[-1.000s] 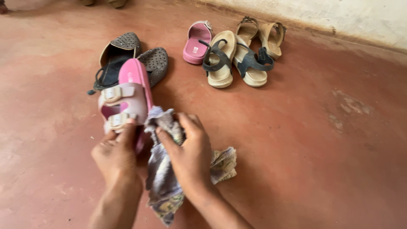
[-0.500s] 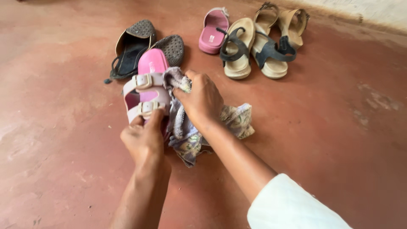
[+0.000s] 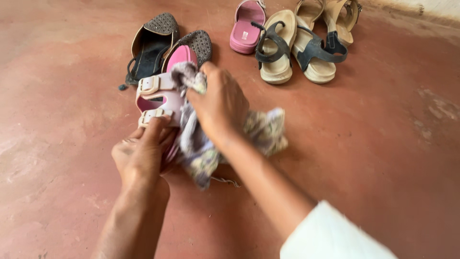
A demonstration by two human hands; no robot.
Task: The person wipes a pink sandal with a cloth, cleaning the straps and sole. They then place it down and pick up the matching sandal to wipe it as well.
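Observation:
My left hand (image 3: 141,153) grips the near end of a pink two-strap sandal (image 3: 160,93) with pale buckles, holding it above the red floor. My right hand (image 3: 220,103) is closed on a crumpled patterned rag (image 3: 261,132) and presses it against the sandal's right side, close to the straps. The rag hangs down between my two hands. A white sleeve covers my right forearm at the bottom right.
Behind the held sandal lie two dark studded flat shoes (image 3: 153,45). Farther back sit a second pink sandal (image 3: 247,29), a pair of beige sandals with dark straps (image 3: 292,50) and a tan pair (image 3: 338,14) close to the wall. The red floor (image 3: 383,144) shows pale scuffs at right.
My right hand with the rag has slid from the sandal's near end up along its side toward the straps. My left hand keeps its hold. The view has shifted down and forward.

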